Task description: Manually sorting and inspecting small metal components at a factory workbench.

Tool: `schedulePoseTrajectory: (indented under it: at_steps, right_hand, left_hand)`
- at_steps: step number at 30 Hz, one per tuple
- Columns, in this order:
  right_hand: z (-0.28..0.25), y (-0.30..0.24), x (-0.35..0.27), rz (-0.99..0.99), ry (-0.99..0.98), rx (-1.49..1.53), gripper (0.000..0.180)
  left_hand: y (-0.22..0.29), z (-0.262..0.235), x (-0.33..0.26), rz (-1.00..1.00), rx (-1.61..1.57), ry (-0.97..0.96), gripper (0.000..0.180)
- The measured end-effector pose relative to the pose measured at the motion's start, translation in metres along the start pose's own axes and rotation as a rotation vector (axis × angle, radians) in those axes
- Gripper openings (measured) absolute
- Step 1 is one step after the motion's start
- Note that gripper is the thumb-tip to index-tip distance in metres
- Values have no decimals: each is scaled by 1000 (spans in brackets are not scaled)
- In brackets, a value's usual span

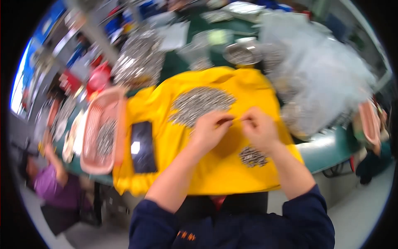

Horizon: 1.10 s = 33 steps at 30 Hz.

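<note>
Over the yellow cloth (166,174), my left hand (210,129) and my right hand (261,128) face each other with a small gap between them. Both have thumb and fingertips pinched together. Whatever they hold, if anything, is too small and blurred to name. Just beyond my left hand spreads a large heap of small silvery metal pieces (201,103). Nearer to me, beside my right wrist, lies a smaller pile of darker metal pieces (253,157). A dark phone-like slab (143,147) rests on the cloth left of my left forearm.
At the left stands a pink plastic basket (88,151) with more metal pieces inside. Beyond the cloth are a metal bowl (242,54) and clear plastic bags (139,58). Large translucent sheeting (315,62) covers the right side of the green table (327,151). A person in purple (56,186) sits at left.
</note>
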State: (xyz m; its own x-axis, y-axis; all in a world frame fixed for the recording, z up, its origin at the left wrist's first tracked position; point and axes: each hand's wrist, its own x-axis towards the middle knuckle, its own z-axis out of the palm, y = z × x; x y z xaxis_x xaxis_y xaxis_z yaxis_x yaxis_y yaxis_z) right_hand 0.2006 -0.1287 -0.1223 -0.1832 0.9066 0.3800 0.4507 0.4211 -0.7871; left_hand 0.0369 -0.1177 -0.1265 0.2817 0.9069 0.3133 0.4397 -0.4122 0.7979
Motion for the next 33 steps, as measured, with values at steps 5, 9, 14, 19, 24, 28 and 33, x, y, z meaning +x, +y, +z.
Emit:
schedulePoseTrajectory:
  at_steps: [5,9,14,19,24,28,33]
  right_hand:
    - [1,-2,2,-72,16,-47,4]
    - [1,0,-1,-39,-31,2,4]
    - [2,-8,0,-10,-66,-38,3]
    - [2,-5,-2,8,-65,55,4]
    - [0,-13,-2,81,-80,188,5]
    - [-5,-9,-3,113,-99,235,6]
    - [-5,-7,-4,94,-71,205,5]
  left_hand:
    - [-9,3,2,-1,-182,34,12]
    - [-9,4,-1,30,-294,41,12]
    - [-5,3,-5,-112,-485,6,11]
    - [-7,11,-4,-216,-839,-66,10]
    - [-7,7,-5,-285,-929,-144,11]
    - [-3,4,-6,-331,-1007,-127,11]
    - [-2,11,-2,-285,-1015,-161,11]
